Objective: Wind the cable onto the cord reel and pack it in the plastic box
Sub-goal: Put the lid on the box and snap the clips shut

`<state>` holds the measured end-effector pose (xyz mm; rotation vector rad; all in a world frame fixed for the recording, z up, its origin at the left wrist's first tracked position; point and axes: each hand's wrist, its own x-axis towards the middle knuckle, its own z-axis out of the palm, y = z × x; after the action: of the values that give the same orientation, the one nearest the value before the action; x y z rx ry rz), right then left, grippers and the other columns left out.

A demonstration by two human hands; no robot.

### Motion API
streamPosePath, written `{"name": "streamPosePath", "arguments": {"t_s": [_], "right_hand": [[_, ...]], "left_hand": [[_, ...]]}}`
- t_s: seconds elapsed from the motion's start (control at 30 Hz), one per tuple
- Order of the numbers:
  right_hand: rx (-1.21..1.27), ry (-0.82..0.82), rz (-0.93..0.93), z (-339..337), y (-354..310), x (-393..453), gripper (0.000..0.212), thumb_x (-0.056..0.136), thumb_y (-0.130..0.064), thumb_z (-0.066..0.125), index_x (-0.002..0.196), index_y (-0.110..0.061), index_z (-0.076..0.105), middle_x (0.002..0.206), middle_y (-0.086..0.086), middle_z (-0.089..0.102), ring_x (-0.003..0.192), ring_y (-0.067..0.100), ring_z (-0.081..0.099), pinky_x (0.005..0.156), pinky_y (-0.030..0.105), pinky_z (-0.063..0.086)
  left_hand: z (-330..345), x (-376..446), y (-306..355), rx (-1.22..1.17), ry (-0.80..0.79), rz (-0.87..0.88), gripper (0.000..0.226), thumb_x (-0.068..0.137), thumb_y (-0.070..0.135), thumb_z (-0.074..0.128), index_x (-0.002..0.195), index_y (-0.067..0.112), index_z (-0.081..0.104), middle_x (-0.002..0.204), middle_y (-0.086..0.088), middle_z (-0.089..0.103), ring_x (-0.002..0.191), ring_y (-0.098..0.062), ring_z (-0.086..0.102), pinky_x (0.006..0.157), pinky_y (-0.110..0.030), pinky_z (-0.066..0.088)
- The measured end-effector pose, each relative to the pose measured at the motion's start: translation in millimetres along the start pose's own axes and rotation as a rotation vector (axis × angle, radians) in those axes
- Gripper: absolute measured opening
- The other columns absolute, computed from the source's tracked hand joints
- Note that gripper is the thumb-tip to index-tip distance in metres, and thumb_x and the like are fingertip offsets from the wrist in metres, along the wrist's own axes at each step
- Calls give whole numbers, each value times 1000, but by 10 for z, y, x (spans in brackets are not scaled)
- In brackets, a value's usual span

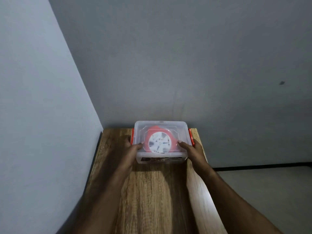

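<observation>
I see a wood-grain table (152, 191) set into a corner of grey walls (185, 56). The plastic box (161, 157) sits at its far end, lid on, the red cord reel (159, 143) inside. My left hand (130, 150) and right hand (190, 149) grip its two sides.

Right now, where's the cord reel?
In the head view, the cord reel lies inside the lidded plastic box at the table's far end, between the left hand and right hand.
</observation>
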<state>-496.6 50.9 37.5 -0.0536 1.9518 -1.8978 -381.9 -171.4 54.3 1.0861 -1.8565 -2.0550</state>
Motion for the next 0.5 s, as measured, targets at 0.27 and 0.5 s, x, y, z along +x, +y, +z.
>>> {"name": "streamPosePath", "arguments": {"t_s": [0.27,0.5], "right_hand": [[-1262,-14,-799,66,-124,-159,98,91,-74,44,162,-12,16,170,16,5,157,32,-2,126,48,6],[-1573,-260,-707,129,-107,-179,85,100,-43,52,163,-14,1,167,17,-10,155,33,-10,127,52,2]], "left_hand": [[-20,-10,-268,1249,77,925,87,90,68,54,155,16,29,159,-10,43,144,-30,44,119,-47,39],[18,106,-309,1422,22,1021,67,95,41,60,152,8,45,155,-15,49,143,-32,49,119,-50,34]]}}
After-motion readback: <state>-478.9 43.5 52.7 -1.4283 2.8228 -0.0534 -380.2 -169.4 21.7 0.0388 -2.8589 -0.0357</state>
